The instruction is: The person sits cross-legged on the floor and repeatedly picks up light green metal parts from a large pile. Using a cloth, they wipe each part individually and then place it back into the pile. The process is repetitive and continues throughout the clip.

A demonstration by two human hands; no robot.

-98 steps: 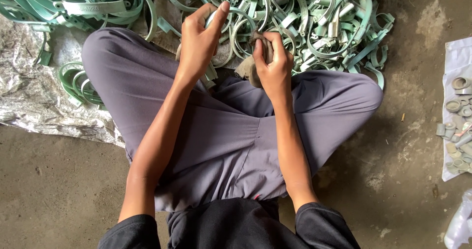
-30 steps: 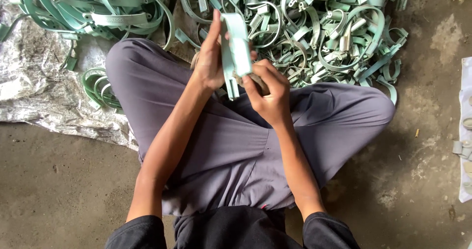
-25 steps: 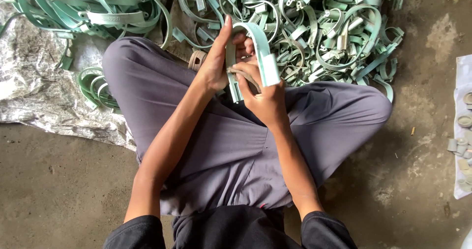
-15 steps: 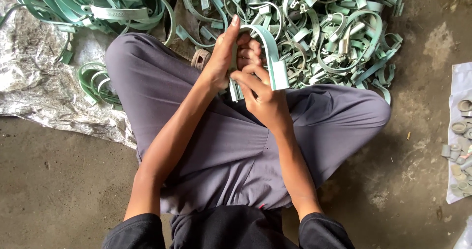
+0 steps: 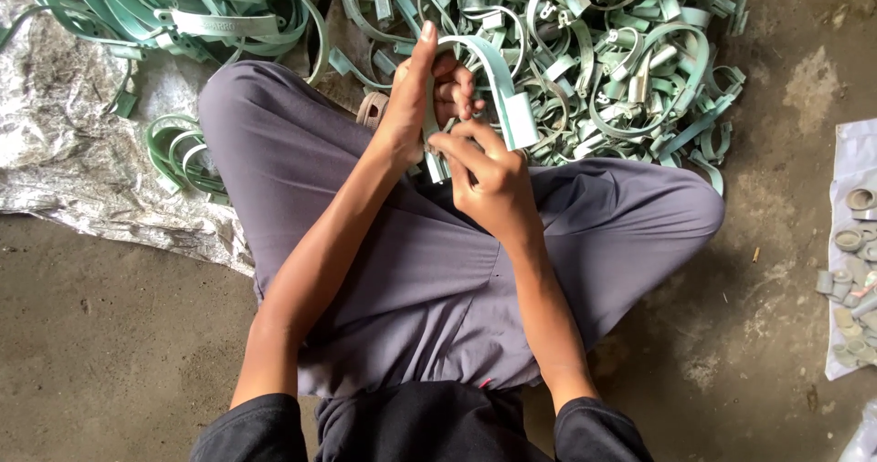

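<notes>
I sit cross-legged on a concrete floor in grey trousers. My left hand (image 5: 411,106) grips a pale green curved metal clamp band (image 5: 501,88), holding it upright above my lap. My right hand (image 5: 489,179) is closed just below it, fingertips pinched at the band's lower end near my left palm; whether a rag is in it cannot be seen. A big heap of the same green clamp bands (image 5: 603,51) lies right in front of my knees.
A second pile of larger green bands (image 5: 174,15) lies at the upper left on a crumpled silvery sheet (image 5: 64,152). More bands (image 5: 178,156) sit beside my left knee. A white sheet with small grey fittings (image 5: 854,270) lies at the right edge.
The clamp band has been turned from edge-on to show its curved arch. My right hand slid down to its lower end. The camera view shifted slightly.
</notes>
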